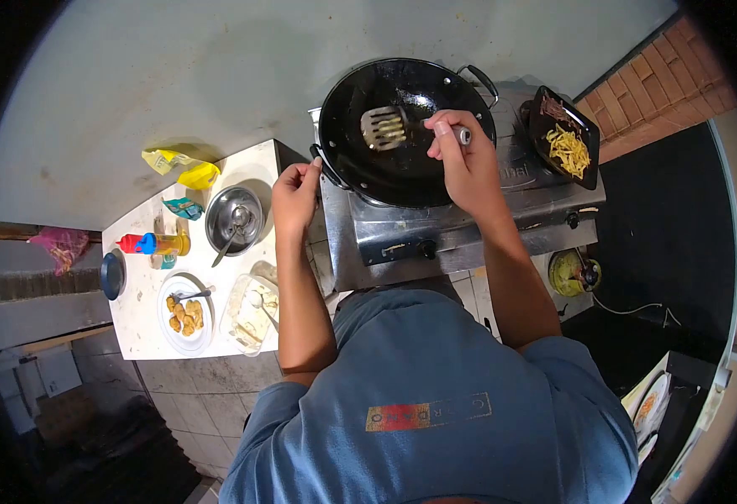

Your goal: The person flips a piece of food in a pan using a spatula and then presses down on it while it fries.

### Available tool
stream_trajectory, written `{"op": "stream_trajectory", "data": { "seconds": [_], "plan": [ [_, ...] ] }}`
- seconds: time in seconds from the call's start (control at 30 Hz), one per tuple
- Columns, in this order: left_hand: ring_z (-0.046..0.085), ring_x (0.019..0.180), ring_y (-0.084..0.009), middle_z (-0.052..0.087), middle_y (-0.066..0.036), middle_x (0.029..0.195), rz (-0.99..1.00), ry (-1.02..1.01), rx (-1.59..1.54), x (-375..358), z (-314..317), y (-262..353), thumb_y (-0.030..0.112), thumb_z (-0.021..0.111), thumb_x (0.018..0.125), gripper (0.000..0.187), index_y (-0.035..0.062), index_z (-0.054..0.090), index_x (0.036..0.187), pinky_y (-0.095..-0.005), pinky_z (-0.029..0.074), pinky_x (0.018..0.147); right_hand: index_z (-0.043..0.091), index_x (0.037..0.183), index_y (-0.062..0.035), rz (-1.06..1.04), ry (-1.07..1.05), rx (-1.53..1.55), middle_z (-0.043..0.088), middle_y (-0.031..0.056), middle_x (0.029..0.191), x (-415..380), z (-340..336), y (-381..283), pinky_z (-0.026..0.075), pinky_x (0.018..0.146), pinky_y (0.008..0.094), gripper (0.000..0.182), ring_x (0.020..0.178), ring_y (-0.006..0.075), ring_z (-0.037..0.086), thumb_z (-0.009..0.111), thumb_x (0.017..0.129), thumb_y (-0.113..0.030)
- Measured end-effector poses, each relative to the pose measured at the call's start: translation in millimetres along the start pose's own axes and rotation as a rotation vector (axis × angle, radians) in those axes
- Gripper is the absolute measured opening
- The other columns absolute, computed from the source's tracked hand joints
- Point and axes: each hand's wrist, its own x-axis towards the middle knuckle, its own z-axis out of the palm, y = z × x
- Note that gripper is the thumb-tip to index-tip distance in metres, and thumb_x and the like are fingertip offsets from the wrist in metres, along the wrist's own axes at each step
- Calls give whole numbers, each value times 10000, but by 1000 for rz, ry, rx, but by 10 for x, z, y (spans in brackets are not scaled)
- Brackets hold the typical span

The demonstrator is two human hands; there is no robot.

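A large black wok [402, 181] sits on the metal stove, with a handle at its left side and another at its upper right. My left hand [295, 197] is closed on the left handle. My right hand [465, 164] grips the handle of a slotted spatula [384, 128], whose flat head is over the inside of the wok. The wok's inner surface looks shiny, and light shows through the spatula's slots.
Right of the wok, a black tray [591, 139] holds yellow strips and some reddish ones. On the white table [137, 294] at left are a metal bowl [234, 220], a plate [185, 343] of browned pieces, a container [238, 323] and bottles [167, 244]. Stove knobs face me.
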Motion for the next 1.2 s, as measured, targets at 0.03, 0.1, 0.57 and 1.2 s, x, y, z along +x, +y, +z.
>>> {"op": "stream_trajectory", "data": {
  "seconds": [0.03, 0.1, 0.57, 1.2],
  "plan": [
    [378, 515, -29, 468, 61, 590, -2, 2, 0, 1, -4, -7, 266, 648, 894, 284, 33, 601, 739, -205, 292, 465, 570, 967, -3, 2, -2, 0, 610, 46, 824, 6, 6, 7, 470, 601, 233, 147, 642, 89, 561, 527, 942, -141],
    [372, 526, -26, 461, 66, 591, 10, -14, -13, 15, -13, -23, 266, 651, 893, 287, 33, 597, 734, -203, 286, 471, 569, 969, -3, -15, -33, -44, 607, 64, 850, 0, 24, 13, 467, 609, 241, 145, 655, 98, 567, 536, 938, -141],
    [369, 521, -21, 468, 69, 604, 21, -27, -33, 50, -27, -32, 245, 669, 880, 259, 29, 597, 756, -200, 275, 456, 575, 943, 10, 43, -96, -76, 607, 93, 782, -23, 9, -104, 449, 588, 257, 149, 635, 115, 545, 556, 926, -137],
    [391, 547, -24, 490, 65, 624, 65, -32, -54, 94, -40, -75, 215, 694, 861, 230, 28, 602, 764, -195, 299, 486, 560, 990, -12, 4, 2, -194, 641, 44, 891, 134, -225, -52, 430, 585, 199, 146, 631, 47, 502, 530, 960, -152]
  ]
}}
